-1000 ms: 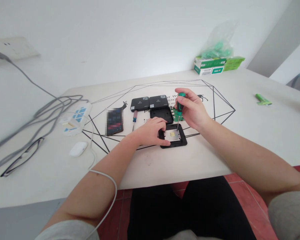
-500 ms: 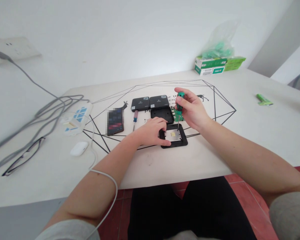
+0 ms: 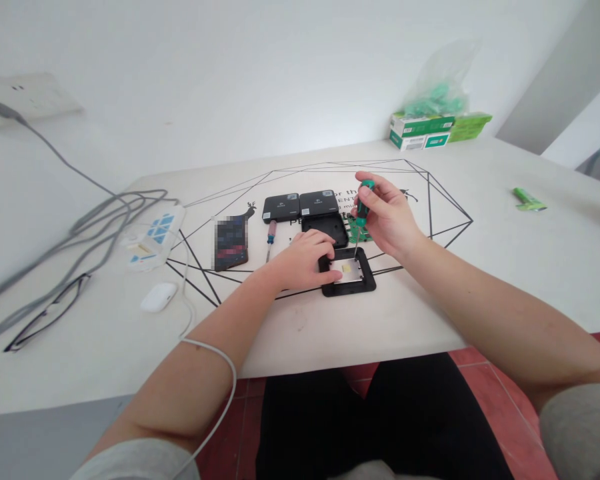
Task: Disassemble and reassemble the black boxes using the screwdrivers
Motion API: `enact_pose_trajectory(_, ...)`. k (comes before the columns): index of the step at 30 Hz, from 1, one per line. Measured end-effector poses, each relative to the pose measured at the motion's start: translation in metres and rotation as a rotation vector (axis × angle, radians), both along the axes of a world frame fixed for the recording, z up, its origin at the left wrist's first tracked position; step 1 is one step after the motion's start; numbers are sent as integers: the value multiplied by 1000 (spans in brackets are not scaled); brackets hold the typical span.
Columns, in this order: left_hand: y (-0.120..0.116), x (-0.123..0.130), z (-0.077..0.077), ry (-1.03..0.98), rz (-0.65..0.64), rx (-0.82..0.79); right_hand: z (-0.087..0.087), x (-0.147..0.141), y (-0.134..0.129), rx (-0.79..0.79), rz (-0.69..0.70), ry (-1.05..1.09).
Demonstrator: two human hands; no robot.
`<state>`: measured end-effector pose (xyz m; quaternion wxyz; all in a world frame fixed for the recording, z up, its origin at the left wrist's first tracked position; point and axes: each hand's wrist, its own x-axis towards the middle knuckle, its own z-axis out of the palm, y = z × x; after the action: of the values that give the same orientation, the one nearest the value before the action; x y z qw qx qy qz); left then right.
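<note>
A black casing with a silver metal plate inside lies flat near the table's front edge. My left hand grips the casing at its left side, thumb on the plate's lower left. In my right hand is a green and black screwdriver, slightly tilted, its tip down at the plate's upper right corner. Behind the casing sit an open black shell and a green circuit board, partly hidden by my right hand. Two closed black boxes stand side by side behind these.
Left of the boxes lie a second screwdriver and a phone. Farther left are a power strip, a white earphone case, glasses and grey cables. Green boxes stand at the back right; a green packet lies right.
The screwdriver's handle has tilted to the right and slightly up with my right hand. My left thumb has shifted up onto the metal plate.
</note>
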<state>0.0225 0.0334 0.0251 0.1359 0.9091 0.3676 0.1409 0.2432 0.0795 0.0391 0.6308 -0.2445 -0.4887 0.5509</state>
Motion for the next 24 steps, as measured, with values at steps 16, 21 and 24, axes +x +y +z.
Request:
enact_pose_trajectory(16,2,-2,-5,15,-13,46,-3,-1,2,9,-6,-15)
enact_pose_trajectory(21,2,-2,-6,8,-23,51,-3,-1,2,0,-14,-21)
enact_pose_trajectory(24,2,-2,-5,3,-19,46,-3,0,2,4,-20,-42)
